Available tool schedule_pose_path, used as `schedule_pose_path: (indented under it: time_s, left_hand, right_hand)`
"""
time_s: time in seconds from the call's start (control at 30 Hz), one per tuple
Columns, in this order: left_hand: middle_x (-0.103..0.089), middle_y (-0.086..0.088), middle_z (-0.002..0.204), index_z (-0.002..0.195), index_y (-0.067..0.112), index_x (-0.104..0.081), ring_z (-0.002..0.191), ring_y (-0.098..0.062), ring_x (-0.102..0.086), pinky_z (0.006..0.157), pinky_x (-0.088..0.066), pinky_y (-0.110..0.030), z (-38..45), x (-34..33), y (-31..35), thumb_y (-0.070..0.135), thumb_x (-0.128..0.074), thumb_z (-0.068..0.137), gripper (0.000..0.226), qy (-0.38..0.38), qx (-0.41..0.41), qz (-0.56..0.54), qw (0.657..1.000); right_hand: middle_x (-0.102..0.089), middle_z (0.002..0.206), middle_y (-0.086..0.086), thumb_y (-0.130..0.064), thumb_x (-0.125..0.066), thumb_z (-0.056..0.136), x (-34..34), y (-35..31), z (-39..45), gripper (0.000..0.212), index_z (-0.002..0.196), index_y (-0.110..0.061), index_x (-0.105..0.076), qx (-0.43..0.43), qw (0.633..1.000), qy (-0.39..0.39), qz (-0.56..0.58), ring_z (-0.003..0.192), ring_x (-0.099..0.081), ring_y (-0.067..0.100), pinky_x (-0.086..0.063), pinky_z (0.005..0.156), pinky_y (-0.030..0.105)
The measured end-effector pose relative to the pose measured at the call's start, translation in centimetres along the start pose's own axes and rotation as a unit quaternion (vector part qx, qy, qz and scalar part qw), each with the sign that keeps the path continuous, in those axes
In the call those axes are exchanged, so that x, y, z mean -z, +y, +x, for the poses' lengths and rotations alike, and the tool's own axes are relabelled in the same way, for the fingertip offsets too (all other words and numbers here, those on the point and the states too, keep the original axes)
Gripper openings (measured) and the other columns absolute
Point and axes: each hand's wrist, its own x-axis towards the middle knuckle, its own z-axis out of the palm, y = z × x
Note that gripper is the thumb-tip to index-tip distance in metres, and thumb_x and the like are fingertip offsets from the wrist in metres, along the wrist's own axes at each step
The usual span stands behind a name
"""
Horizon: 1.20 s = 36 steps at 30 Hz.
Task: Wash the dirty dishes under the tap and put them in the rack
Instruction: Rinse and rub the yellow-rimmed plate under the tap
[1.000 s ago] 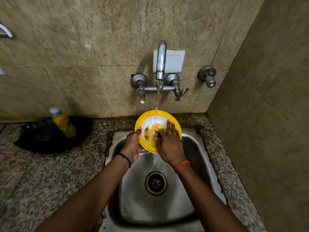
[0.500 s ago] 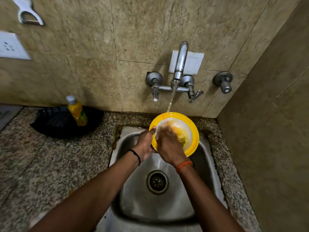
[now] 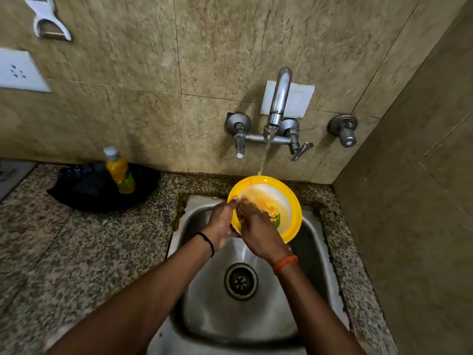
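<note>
Speckled granite counter (image 3: 76, 252) is carrying a black cloth (image 3: 87, 190), its folds hard to read, by the back edge, with a yellow bottle (image 3: 119, 170) standing on it. Over the steel sink (image 3: 314, 242), the left hand (image 3: 221, 226) is gripping the near-left rim of a round yellow plate (image 3: 291, 201), tilted up under the tap (image 3: 279, 98) stream. The right hand (image 3: 256, 228) is pressing on the plate's smeared white centre, its fingertips blurred and its curl unclear.
</note>
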Motion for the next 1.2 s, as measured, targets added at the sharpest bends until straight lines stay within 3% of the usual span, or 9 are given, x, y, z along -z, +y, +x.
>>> schedule_pose_path:
  time_s: [0.07, 0.2, 0.33, 0.53, 0.73, 0.87, 0.97, 1.07, 1.2]
  left_hand:
    - [-0.065, -0.015, 0.119, 0.126, 0.016, -0.058, 0.097, -0.035, -0.064, 0.076, -0.055, -0.048, -0.1, 1.0, 0.6, 0.044, -0.048, 0.096, 0.043, 0.027, -0.003, -0.012, 1.000]
    - [-0.063, -0.017, 0.122, 0.128, 0.017, -0.054, 0.101, -0.038, -0.063, 0.082, -0.053, -0.056, -0.1, 2.1, 1.1, 0.042, -0.048, 0.097, 0.041, 0.052, -0.009, -0.002, 0.999]
    - [-0.060, -0.013, 0.130, 0.134, 0.021, -0.052, 0.108, -0.036, -0.062, 0.063, -0.056, -0.042, -1.4, -0.7, -0.4, 0.045, -0.047, 0.096, 0.045, 0.005, 0.006, 0.017, 1.000]
    - [-0.061, -0.017, 0.127, 0.131, 0.012, -0.055, 0.100, -0.031, -0.060, 0.068, -0.052, -0.041, -0.6, 1.0, 0.9, 0.042, -0.045, 0.097, 0.046, 0.016, 0.014, -0.032, 0.999]
    - [-0.061, -0.018, 0.113, 0.130, 0.013, -0.049, 0.079, -0.033, -0.063, 0.048, -0.057, -0.046, -0.9, 2.3, 2.6, 0.043, -0.044, 0.098, 0.043, 0.054, -0.020, -0.049, 0.997]
    - [-0.065, -0.017, 0.097, 0.123, 0.012, -0.054, 0.072, -0.030, -0.064, 0.043, -0.056, -0.035, -1.8, 1.0, 3.6, 0.059, -0.034, 0.096, 0.057, 0.058, -0.034, -0.015, 0.998]
    - [-0.063, -0.013, 0.115, 0.120, 0.021, -0.057, 0.093, -0.028, -0.066, 0.068, -0.059, -0.039, -1.9, -0.3, 3.2, 0.085, -0.034, 0.075, 0.082, 0.053, -0.109, 0.055, 0.991]
    - [-0.036, -0.004, 0.142, 0.143, 0.033, -0.037, 0.126, -0.020, -0.045, 0.097, -0.046, -0.033, -2.0, -1.6, 1.1, 0.084, -0.033, 0.076, 0.084, 0.063, -0.286, 0.286, 0.912]
    - [-0.014, -0.008, 0.158, 0.153, 0.028, -0.013, 0.145, -0.025, -0.013, 0.117, -0.017, -0.046, -2.3, -3.6, -0.3, 0.056, -0.022, 0.091, 0.069, 0.141, -0.437, 0.540, 0.705]
  right_hand:
    - [-0.057, 0.138, -0.001, -0.008, -0.049, 0.092, 1.0, 0.7, -1.2, 0.043, 0.132, -0.022, -0.059, 0.012, 0.997, -0.036, 0.064, 0.131, -0.043, 0.007, -0.025, 0.101, 0.005]
    - [-0.060, 0.135, 0.002, -0.018, -0.048, 0.090, 1.6, 4.4, -1.8, 0.039, 0.124, -0.025, -0.064, -0.042, 0.998, 0.001, -0.038, 0.127, -0.052, 0.023, -0.044, 0.103, 0.034]
    - [-0.031, 0.153, 0.018, -0.022, -0.039, 0.098, 0.6, 2.5, 0.5, 0.048, 0.145, -0.011, -0.037, -0.126, 0.983, 0.016, -0.130, 0.144, -0.027, 0.029, -0.027, 0.113, 0.040]
    - [-0.057, 0.138, 0.000, -0.040, -0.041, 0.098, -0.7, 1.3, -1.9, 0.043, 0.135, -0.023, -0.054, 0.037, 0.999, 0.000, 0.020, 0.133, -0.046, 0.020, -0.035, 0.111, 0.036]
    - [-0.062, 0.124, -0.005, -0.036, -0.053, 0.089, 1.5, 5.4, -3.0, 0.034, 0.122, -0.031, -0.053, 0.114, 0.959, 0.140, -0.216, 0.131, -0.048, 0.023, -0.020, 0.115, 0.056]
    - [-0.063, 0.101, -0.006, -0.025, -0.056, 0.094, 3.1, 4.3, -2.0, 0.016, 0.108, -0.026, -0.062, 0.149, 0.967, 0.149, -0.146, 0.104, -0.056, 0.020, -0.041, 0.104, 0.043]
    - [-0.062, 0.108, -0.015, -0.037, -0.049, 0.100, 3.6, 2.6, -1.9, 0.023, 0.114, -0.025, -0.063, 0.042, 0.987, 0.109, 0.112, 0.102, -0.058, 0.006, -0.044, 0.088, 0.025]
    - [-0.071, 0.102, -0.008, -0.031, -0.053, 0.099, 2.9, 0.4, -0.1, 0.019, 0.110, -0.024, -0.066, -0.082, 0.890, 0.230, 0.384, 0.093, -0.068, 0.004, -0.054, 0.079, 0.023]
    - [-0.071, 0.103, 0.007, -0.032, -0.051, 0.099, 2.1, -1.1, 2.6, 0.025, 0.112, -0.014, -0.064, -0.239, 0.678, 0.255, 0.647, 0.091, -0.069, 0.017, -0.057, 0.080, 0.033]
